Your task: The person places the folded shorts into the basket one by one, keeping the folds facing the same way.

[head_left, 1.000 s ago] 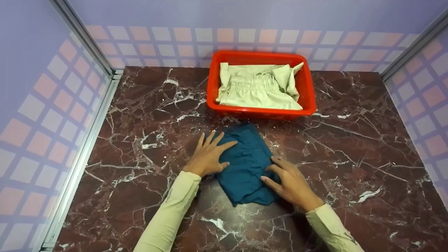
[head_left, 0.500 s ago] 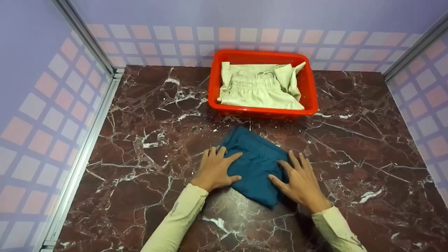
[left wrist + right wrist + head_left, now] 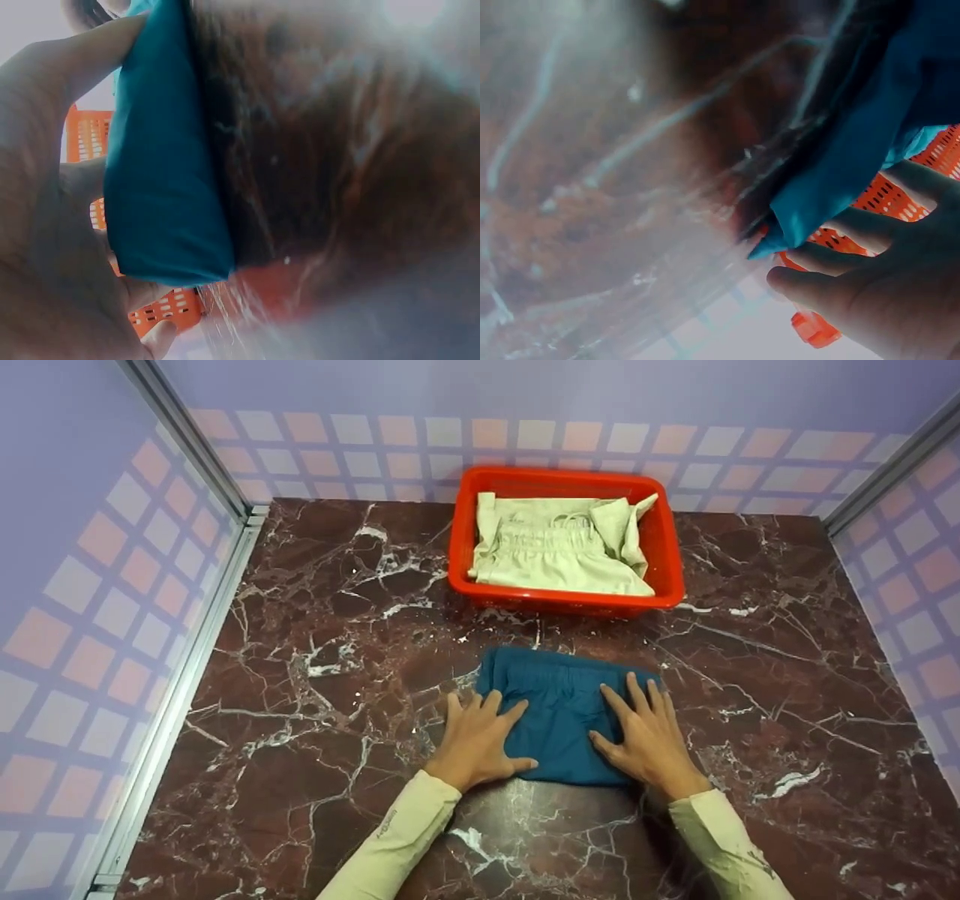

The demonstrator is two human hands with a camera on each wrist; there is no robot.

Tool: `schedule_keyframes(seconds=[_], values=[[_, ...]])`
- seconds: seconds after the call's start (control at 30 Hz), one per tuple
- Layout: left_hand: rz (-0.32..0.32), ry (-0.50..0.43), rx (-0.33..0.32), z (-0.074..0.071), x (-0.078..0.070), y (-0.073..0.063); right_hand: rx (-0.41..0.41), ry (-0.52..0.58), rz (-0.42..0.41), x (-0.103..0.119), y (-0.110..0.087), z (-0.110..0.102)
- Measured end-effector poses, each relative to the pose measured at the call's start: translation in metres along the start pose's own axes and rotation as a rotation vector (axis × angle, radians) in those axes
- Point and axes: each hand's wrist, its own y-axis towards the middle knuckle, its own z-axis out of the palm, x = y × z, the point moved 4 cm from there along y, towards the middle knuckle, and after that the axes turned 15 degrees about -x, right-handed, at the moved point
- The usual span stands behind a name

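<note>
Folded blue shorts point(image 3: 562, 720) with a gathered waistband lie flat on the marbled tabletop, the waistband toward the basket. My left hand point(image 3: 480, 739) rests at their left edge, fingers spread and thumb over the near corner. On the right side my right hand point(image 3: 649, 735) touches the cloth with its fingers extended. In the left wrist view the folded side of the shorts point(image 3: 165, 157) stands thick beside the thumb. A loose corner of the shorts point(image 3: 802, 210) shows near the fingertips in the right wrist view.
A red plastic basket point(image 3: 459, 540) stands behind the shorts, against the back wall. Inside it lie cream garments point(image 3: 559, 562), one with a gathered waistband and drawstring. Tiled-pattern panels point(image 3: 97, 607) wall in the marbled tabletop point(image 3: 300, 750) at the back and both sides.
The shorts have turned on the tabletop from a slant to nearly square with the basket. Both hands moved with them, the left hand nearer the body, the right hand a little outward.
</note>
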Motion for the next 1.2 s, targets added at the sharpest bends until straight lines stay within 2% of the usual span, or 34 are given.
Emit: schedule_keyframes(seconds=[0.13,0.2,0.27,0.33,0.4,0.47,0.53,0.6,0.67,0.73,0.83,0.93,1.0,1.07,1.2], values=[[0.010,-0.005,0.033,-0.002,-0.004,0.001,0.015,0.022,0.020,-0.002,0.002,0.001],[0.030,-0.003,0.011,-0.006,-0.004,0.003,0.002,0.053,0.029,-0.003,0.005,0.000],[0.074,-0.010,-0.033,-0.010,-0.006,0.007,-0.050,0.136,0.058,-0.005,0.008,-0.005],[0.133,-0.041,-0.066,-0.012,-0.009,0.009,-0.115,0.289,0.137,-0.010,0.011,-0.014],[0.184,-0.091,-0.050,-0.010,-0.014,0.010,-0.140,0.480,0.287,-0.016,0.012,-0.024],[0.207,-0.148,0.012,-0.004,-0.019,0.009,-0.110,0.715,0.507,-0.023,0.010,-0.032],[0.199,-0.187,0.083,0.004,-0.022,0.007,-0.049,0.939,0.758,-0.026,0.005,-0.036],[0.182,-0.210,0.122,0.010,-0.024,0.005,0.010,1.117,0.986,-0.028,0.000,-0.038],[0.172,-0.222,0.135,0.014,-0.025,0.004,0.008,1.263,1.129,-0.026,-0.002,-0.037],[0.162,-0.238,0.140,0.017,-0.026,0.004,0.015,1.373,1.204,-0.025,-0.003,-0.034],[0.155,-0.261,0.147,0.018,-0.028,0.004,0.044,1.486,1.246,-0.022,-0.002,-0.027],[0.149,-0.287,0.158,0.019,-0.032,0.005,0.103,1.551,1.211,-0.018,0.001,-0.018],[0.145,-0.301,0.166,0.020,-0.034,0.005,0.128,1.494,1.154,-0.014,0.004,-0.012],[0.146,-0.305,0.169,0.020,-0.036,0.004,0.167,1.390,1.084,-0.010,0.007,-0.006],[0.164,-0.289,0.163,0.021,-0.040,0.004,0.175,1.180,0.960,-0.001,0.011,-0.002]])
